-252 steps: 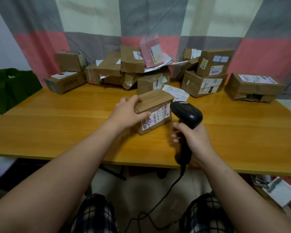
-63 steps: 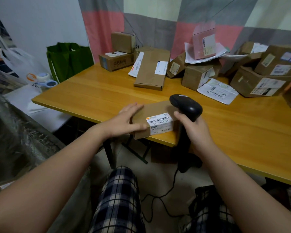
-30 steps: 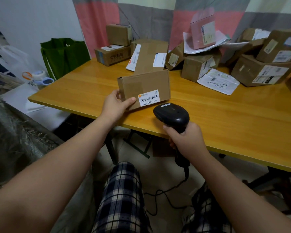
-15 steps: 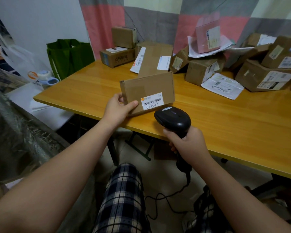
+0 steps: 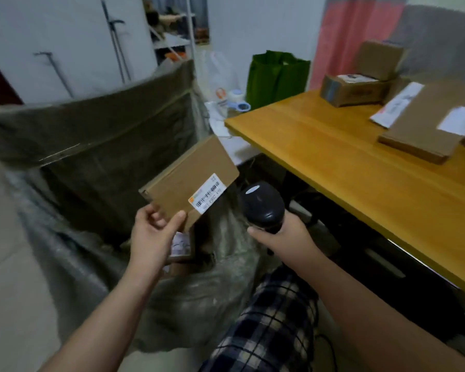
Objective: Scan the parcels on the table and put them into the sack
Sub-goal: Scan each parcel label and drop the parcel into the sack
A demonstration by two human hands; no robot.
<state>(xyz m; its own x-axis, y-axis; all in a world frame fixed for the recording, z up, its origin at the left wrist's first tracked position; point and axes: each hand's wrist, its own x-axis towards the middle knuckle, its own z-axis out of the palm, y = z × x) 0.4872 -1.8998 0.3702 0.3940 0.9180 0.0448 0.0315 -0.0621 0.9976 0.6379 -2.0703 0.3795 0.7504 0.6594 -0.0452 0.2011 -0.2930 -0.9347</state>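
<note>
One parcel (image 5: 178,184) pinched in left hand (image 5: 151,238) above one sack (image 5: 102,146), one scanner (image 5: 263,208) gripped in right hand (image 5: 283,237)

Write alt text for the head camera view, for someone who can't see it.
A person's left hand holds a flat cardboard parcel above an open sack, while the right hand grips a black barcode scanner. More parcels lie on the wooden table.
</note>
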